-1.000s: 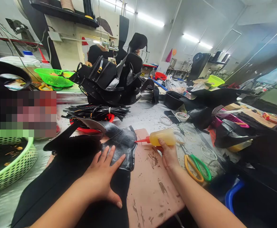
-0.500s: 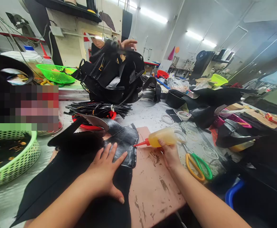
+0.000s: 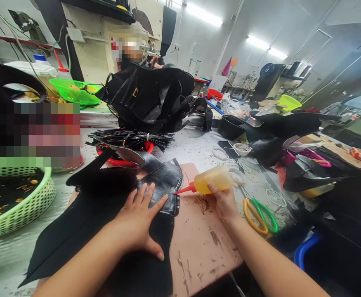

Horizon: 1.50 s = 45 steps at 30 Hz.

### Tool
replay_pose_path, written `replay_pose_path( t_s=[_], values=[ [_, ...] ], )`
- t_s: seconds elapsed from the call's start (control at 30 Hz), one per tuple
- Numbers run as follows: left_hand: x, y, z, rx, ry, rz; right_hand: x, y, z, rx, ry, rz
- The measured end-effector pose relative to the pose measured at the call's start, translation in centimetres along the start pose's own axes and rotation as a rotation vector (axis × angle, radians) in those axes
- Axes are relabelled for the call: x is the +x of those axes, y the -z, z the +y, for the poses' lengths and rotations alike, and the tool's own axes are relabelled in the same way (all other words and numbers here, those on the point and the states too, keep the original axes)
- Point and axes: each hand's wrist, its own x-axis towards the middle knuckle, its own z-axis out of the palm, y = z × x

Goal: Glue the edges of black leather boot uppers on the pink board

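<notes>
My left hand [image 3: 140, 222] lies flat with fingers spread on a black leather piece [image 3: 160, 185], pressing it against the work surface. Beneath it, a wider sheet of black material [image 3: 75, 231] drapes toward me. In my right hand [image 3: 225, 198] is a squeeze bottle [image 3: 213, 180] of yellowish liquid, held on its side with my fingers wrapped round it. Its red nozzle points left, the tip at the leather's right edge beside a stitched strip. Under the work lies a stained pinkish board [image 3: 205, 239].
Scissors [image 3: 256, 216] with orange and green handles lie right of the bottle. A green basket [image 3: 48, 194] stands at left, a red bowl [image 3: 121, 160] with black strips behind the leather. Black bags [image 3: 155, 95] are piled farther back, where a co-worker's hand [image 3: 154, 62] shows.
The view has shifted slightly. My hands and the bottle keep nearly the same place on the leather. The co-worker's hand behind the bags has lowered and the bag there has changed shape.
</notes>
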Motion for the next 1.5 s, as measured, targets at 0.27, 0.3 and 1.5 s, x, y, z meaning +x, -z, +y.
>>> replay_pose_path(
  t_s=[0.27, 0.3, 1.5],
  values=[
    [0.0, -0.1, 0.0, -0.01, -0.003, 0.012, -1.4, 0.6, 0.0, 0.046, 0.002, -0.039],
    [0.0, -0.1, 0.0, -0.01, -0.001, 0.013, -1.6, 0.7, 0.0, 0.044, 0.003, -0.04],
    [0.2, -0.2, 0.1, -0.004, -0.028, -0.002, -6.3, 1.2, -0.7, 0.088, -0.05, 0.027]
  ],
)
